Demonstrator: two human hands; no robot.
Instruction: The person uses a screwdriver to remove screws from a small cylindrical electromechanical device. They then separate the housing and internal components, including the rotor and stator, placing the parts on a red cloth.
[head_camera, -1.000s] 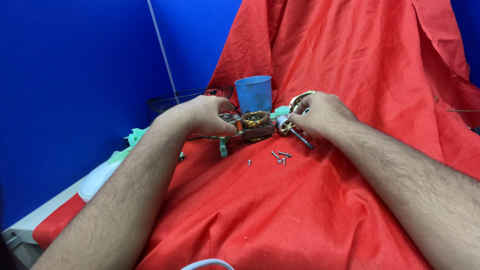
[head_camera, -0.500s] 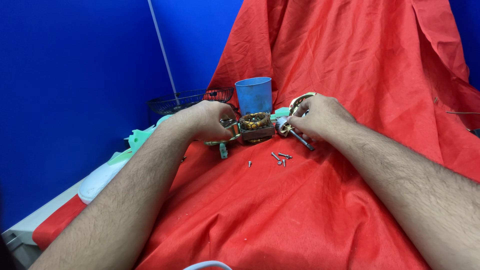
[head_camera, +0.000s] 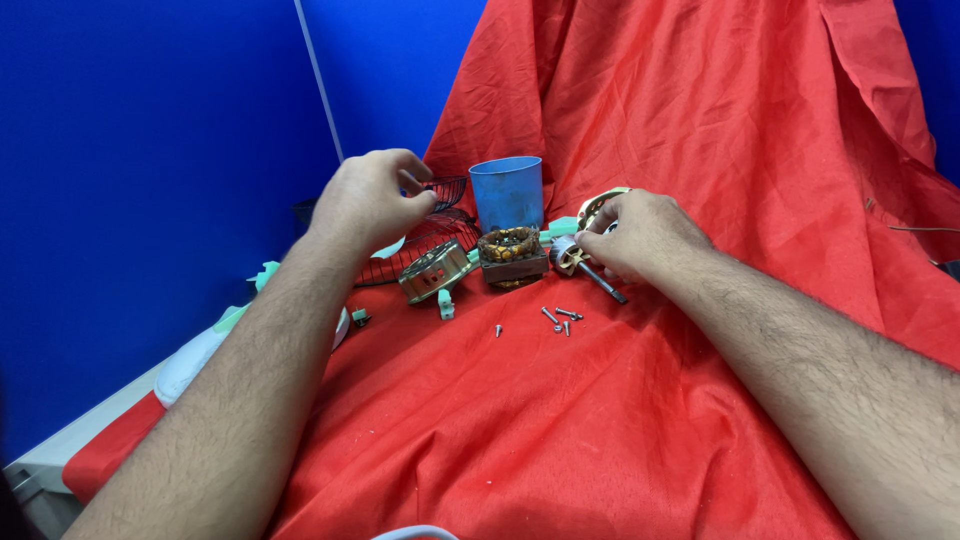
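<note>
The right hand (head_camera: 645, 235) is curled around a small metal rotor with a dark steel shaft (head_camera: 590, 270), fingers closed on its round body while the shaft pokes out down and to the left, its tip just above the red cloth (head_camera: 620, 420). The left hand (head_camera: 365, 200) hangs in the air above the parts, fingers loosely bent with the thumb near the fingertips; I cannot tell whether it pinches anything. Just left of the rotor sits a square motor stator with copper-coloured windings (head_camera: 512, 255), and beside that a tilted brass-toned metal housing (head_camera: 433, 272) with a pale green plastic piece (head_camera: 445, 303) at its foot. A few loose silver screws (head_camera: 558, 318) lie in front of the stator, one more (head_camera: 498, 330) a little apart to the left. Behind the stator stands an upright blue plastic cup (head_camera: 507, 192); its inside is not visible from here. A dark wire fan guard (head_camera: 425, 225) lies under the left hand. In front of the screws the cloth runs wide and bare between the two forearms. The cloth drapes the bench and climbs up behind it; at the left edge a white and green plastic part (head_camera: 200, 355) shows past the cloth, against a blue partition wall (head_camera: 150, 150).
</note>
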